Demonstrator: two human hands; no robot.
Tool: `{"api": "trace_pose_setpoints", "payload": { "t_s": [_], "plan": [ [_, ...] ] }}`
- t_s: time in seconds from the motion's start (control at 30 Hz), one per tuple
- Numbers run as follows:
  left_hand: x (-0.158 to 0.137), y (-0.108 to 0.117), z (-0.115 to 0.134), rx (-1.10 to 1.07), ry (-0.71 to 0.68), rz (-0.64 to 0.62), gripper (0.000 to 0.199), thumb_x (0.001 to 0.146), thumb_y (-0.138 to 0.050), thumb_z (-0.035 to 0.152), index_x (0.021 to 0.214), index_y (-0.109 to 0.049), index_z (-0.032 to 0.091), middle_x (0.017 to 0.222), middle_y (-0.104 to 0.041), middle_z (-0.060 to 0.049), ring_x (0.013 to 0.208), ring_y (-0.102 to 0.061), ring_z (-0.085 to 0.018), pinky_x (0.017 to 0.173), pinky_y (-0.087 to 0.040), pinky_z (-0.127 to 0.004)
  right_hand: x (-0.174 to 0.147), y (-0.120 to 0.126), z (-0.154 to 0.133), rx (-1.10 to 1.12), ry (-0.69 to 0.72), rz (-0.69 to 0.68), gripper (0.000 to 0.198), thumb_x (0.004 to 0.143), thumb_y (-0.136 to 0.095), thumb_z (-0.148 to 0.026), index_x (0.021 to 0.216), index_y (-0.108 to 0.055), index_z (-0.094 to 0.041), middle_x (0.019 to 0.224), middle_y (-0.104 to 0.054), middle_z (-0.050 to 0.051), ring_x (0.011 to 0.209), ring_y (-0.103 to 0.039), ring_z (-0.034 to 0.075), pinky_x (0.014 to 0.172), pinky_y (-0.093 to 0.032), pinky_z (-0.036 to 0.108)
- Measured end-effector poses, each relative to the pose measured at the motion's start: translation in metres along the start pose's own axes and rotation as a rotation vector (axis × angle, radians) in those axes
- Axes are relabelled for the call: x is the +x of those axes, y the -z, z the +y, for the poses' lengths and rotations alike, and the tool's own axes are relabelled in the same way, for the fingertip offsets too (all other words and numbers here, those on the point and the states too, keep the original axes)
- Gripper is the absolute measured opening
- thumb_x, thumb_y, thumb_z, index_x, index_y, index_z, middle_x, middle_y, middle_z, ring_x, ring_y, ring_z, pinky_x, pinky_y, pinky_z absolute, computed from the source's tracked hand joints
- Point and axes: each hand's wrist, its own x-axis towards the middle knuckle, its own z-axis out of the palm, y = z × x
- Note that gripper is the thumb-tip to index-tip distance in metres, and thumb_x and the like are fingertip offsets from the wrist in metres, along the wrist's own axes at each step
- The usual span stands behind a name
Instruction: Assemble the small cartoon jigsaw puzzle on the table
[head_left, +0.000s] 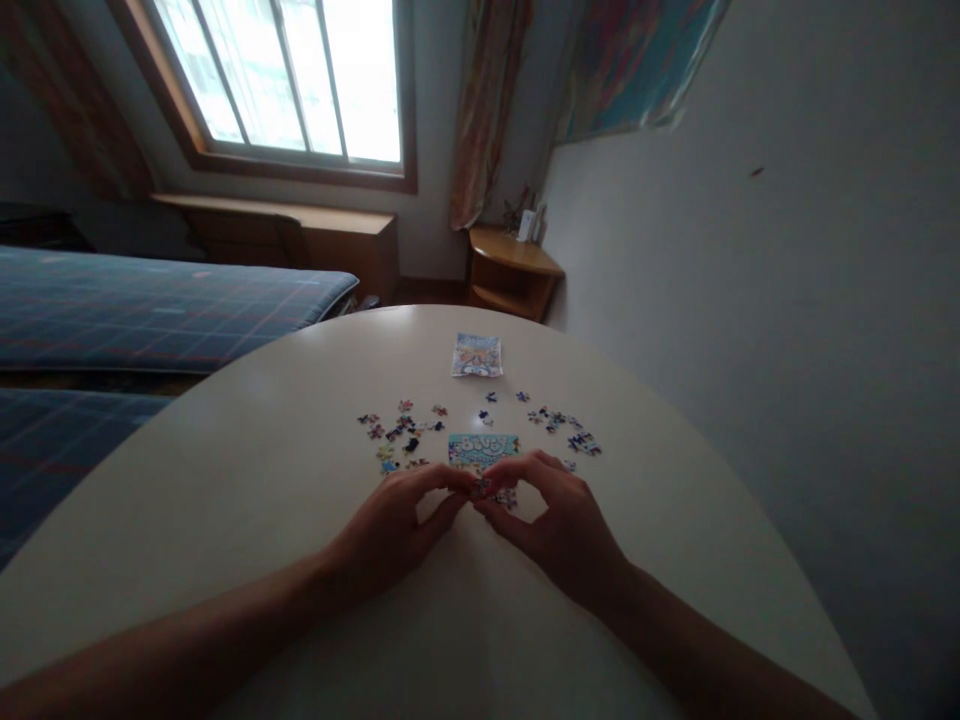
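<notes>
In the head view a partly joined jigsaw puzzle (484, 449) with white lettering on a light blue top lies on the round table in front of me. Over its lower part my left hand (409, 510) and my right hand (562, 510) meet, thumbs and forefingers pinched. Between the fingertips shows a small puzzle piece (481, 487); its outline is partly covered, and each hand appears to grip an edge of it. Loose puzzle pieces lie in a group (405, 430) on the left and another group (559, 420) on the right. My hands hide much of the puzzle's lower half.
A creased printed picture sheet (477, 356) lies beyond the puzzle on the white table (300, 450). To the left is a bed with a plaid cover (150, 310). A corner shelf (514, 250) and a wall (750, 300) stand behind and to the right.
</notes>
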Motion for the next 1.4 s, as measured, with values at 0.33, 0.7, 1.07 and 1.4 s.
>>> {"api": "trace_pose_setpoints", "payload": {
  "t_s": [0.33, 0.7, 1.07, 1.4],
  "plan": [
    [0.000, 0.002, 0.000, 0.018, -0.017, -0.030, 0.012, 0.091, -0.054, 0.022, 0.098, -0.065, 0.021, 0.092, -0.074, -0.001, 0.085, -0.070, -0.016, 0.079, -0.057, -0.032, 0.001, 0.003, 0.000, 0.246, -0.044, -0.126, 0.013, 0.083, -0.068, -0.018, 0.095, -0.067, -0.025, 0.089, -0.071, -0.001, 0.082, -0.065, 0.014, 0.077, -0.051, 0.028],
    [-0.005, 0.005, 0.000, 0.381, -0.353, -0.416, 0.054, 0.087, -0.059, 0.023, 0.139, -0.044, 0.023, 0.150, -0.045, -0.007, 0.137, -0.041, -0.027, 0.113, -0.036, -0.050, 0.012, 0.058, 0.031, 0.003, -0.269, -0.436, 0.014, 0.084, -0.060, -0.021, 0.091, -0.073, -0.021, 0.080, -0.071, 0.002, 0.069, -0.060, 0.013, 0.061, -0.045, 0.024],
    [-0.005, 0.005, -0.002, 0.375, -0.366, -0.408, 0.049, 0.090, -0.056, 0.022, 0.137, -0.047, 0.023, 0.143, -0.052, -0.007, 0.132, -0.048, -0.026, 0.113, -0.037, -0.047, 0.007, 0.050, 0.032, -0.022, -0.326, -0.496, 0.018, 0.076, -0.062, -0.013, 0.082, -0.076, -0.021, 0.071, -0.070, 0.001, 0.061, -0.060, 0.013, 0.056, -0.043, 0.022],
    [-0.005, 0.005, -0.001, 0.387, -0.372, -0.410, 0.048, 0.090, -0.055, 0.021, 0.137, -0.047, 0.022, 0.143, -0.052, -0.007, 0.131, -0.048, -0.026, 0.113, -0.038, -0.048, 0.006, 0.047, 0.028, -0.113, -0.269, -0.439, 0.016, 0.073, -0.065, -0.012, 0.079, -0.075, -0.022, 0.070, -0.069, 0.000, 0.062, -0.061, 0.012, 0.058, -0.043, 0.022]
  ]
}}
